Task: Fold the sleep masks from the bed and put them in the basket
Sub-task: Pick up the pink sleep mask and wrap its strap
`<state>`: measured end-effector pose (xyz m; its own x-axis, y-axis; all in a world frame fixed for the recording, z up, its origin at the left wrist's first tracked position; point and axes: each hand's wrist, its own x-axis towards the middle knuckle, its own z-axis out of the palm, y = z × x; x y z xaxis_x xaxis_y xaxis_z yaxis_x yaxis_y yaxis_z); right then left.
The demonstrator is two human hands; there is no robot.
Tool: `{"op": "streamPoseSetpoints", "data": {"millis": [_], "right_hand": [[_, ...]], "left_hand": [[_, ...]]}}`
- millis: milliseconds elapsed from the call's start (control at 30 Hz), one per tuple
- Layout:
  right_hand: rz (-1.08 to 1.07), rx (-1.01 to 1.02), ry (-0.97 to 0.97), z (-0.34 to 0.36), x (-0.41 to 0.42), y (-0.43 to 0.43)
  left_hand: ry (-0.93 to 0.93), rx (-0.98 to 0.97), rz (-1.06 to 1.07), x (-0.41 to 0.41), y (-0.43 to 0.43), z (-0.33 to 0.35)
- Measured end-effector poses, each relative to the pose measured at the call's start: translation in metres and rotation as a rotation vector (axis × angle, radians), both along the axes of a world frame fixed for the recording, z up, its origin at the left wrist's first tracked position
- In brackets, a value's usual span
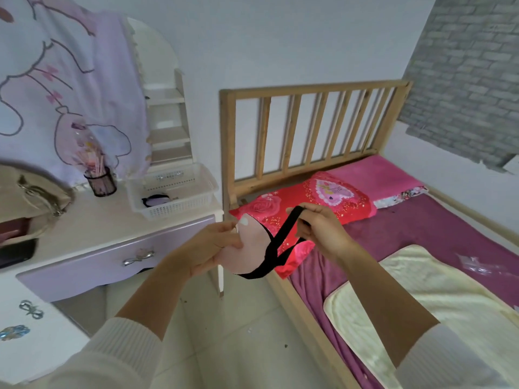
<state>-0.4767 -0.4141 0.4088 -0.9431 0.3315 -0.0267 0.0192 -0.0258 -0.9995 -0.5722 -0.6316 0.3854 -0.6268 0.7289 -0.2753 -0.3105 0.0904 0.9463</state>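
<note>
I hold a pink sleep mask (pixel 250 249) with a black edge in the air between the dresser and the bed. My left hand (pixel 209 249) pinches the pink pad from the left. My right hand (pixel 318 230) grips the mask's black strap (pixel 283 234), pulled up and to the right. A white slotted basket (pixel 196 202) stands on the dresser top, behind my left hand. Inside it lies another sleep mask (pixel 156 201), pale purple with a black edge.
The purple-fronted dresser (pixel 112 234) also carries a black mesh pen cup (pixel 101 182) and a beige bag (pixel 31 196). On the wooden bed (pixel 311 127) lie a red rose pillow (pixel 323 203), a pink pillow (pixel 376 176) and a cream blanket (pixel 421 304).
</note>
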Motion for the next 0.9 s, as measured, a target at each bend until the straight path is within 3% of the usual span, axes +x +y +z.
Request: {"op": "streamPoseSetpoints", "data": {"millis": [67, 167, 233, 333, 400, 433, 533, 767, 900], "right_hand": [[0.019, -0.017, -0.057, 0.006, 0.002, 0.010], [0.024, -0.009, -0.198, 0.013, 0.011, 0.029], [0.005, -0.236, -0.160, 0.013, 0.014, 0.035], [0.005, -0.721, 0.071, 0.017, 0.014, 0.035], [0.023, -0.810, 0.156, 0.019, 0.011, 0.033], [0.004, -0.733, 0.151, 0.019, 0.010, 0.031], [-0.118, -0.206, 0.098, 0.019, 0.009, 0.025], [0.047, 0.733, 0.046, 0.025, 0.001, 0.015], [0.071, 0.830, -0.020, 0.030, -0.005, 0.013]], "left_hand": [[0.045, 0.009, 0.067, -0.001, 0.008, 0.001], [0.093, 0.012, 0.337, -0.011, 0.013, -0.005], [0.112, 0.017, 0.416, -0.013, 0.017, -0.007], [0.188, 0.015, 0.384, -0.008, 0.031, -0.005], [0.194, 0.047, 0.352, -0.004, 0.039, -0.004], [0.201, 0.062, 0.340, -0.004, 0.042, -0.003], [0.225, 0.106, 0.327, -0.002, 0.048, -0.001], [0.280, 0.125, 0.218, 0.005, 0.063, 0.003], [0.317, 0.157, 0.177, 0.007, 0.065, 0.007]]}}
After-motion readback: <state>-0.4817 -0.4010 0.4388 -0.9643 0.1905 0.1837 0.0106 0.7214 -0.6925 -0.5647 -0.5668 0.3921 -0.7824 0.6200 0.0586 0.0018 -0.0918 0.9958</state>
